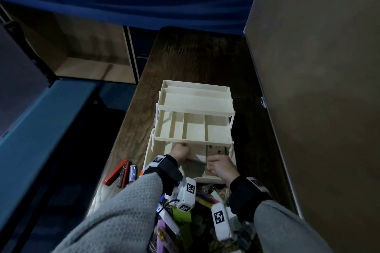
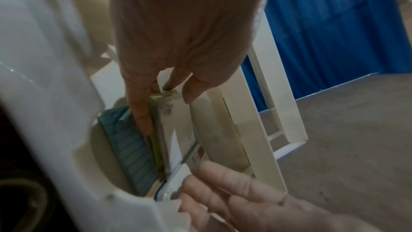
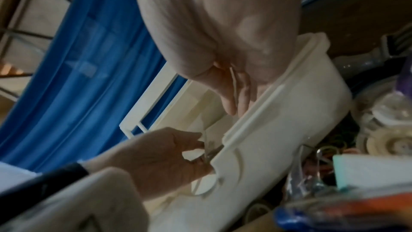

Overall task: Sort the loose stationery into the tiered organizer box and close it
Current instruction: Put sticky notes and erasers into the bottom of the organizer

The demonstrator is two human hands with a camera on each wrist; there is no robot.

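Both hands seemingly inside organizer

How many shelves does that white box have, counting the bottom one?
3: the top tray farthest back, the middle tray with dividers just below it, and the bottom bin nearest, where both hands are reaching in.

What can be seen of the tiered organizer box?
The tiered organizer box is cream plastic and stands fanned open on the dark wooden table: two upper trays stepped back, the middle one split by dividers, both apparently empty. The left hand and right hand reach into its bottom compartment, handling flat stationery packs there.
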